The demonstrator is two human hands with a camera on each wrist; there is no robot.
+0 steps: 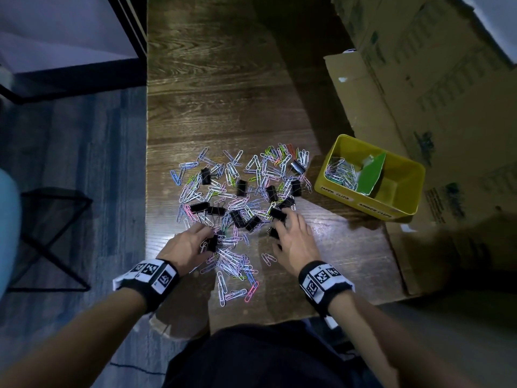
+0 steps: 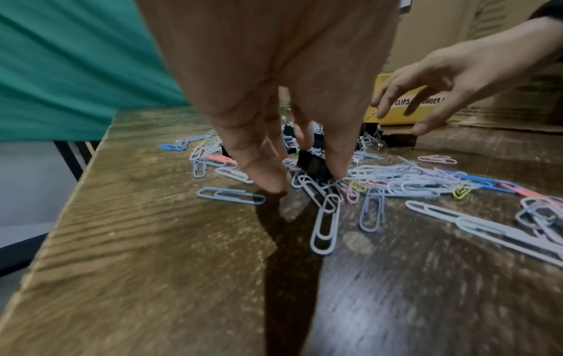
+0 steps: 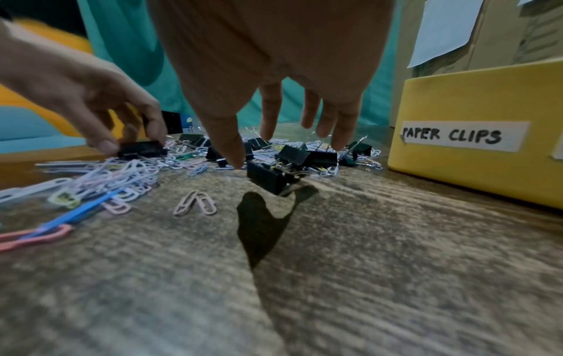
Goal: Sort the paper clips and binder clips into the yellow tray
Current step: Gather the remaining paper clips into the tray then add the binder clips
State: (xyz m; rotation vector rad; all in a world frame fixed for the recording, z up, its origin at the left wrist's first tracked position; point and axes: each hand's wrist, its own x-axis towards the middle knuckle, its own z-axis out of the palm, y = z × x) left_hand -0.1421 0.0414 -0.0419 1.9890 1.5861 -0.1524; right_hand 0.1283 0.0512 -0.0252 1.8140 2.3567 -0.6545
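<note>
Coloured paper clips (image 1: 237, 191) and black binder clips (image 1: 240, 187) lie mixed in a heap on the wooden table (image 1: 218, 93). My left hand (image 1: 208, 242) pinches one binder clip (image 2: 313, 166) between thumb and fingers at the heap's near left edge; the right wrist view shows the same clip (image 3: 140, 148). My right hand (image 1: 282, 228) hovers over the near right side with fingers spread, holding nothing, its thumb tip against another binder clip (image 3: 268, 177). The yellow tray (image 1: 369, 208) stands to the right, with paper clips in its left compartment.
A green card divider (image 1: 369, 175) splits the tray; its front wall (image 3: 472, 168) bears a "PAPER CLIPS" label. Cardboard boxes (image 1: 419, 93) crowd the table's right side behind the tray. The table's left edge (image 1: 147, 163) drops to the floor, where a black metal frame (image 1: 53, 239) stands.
</note>
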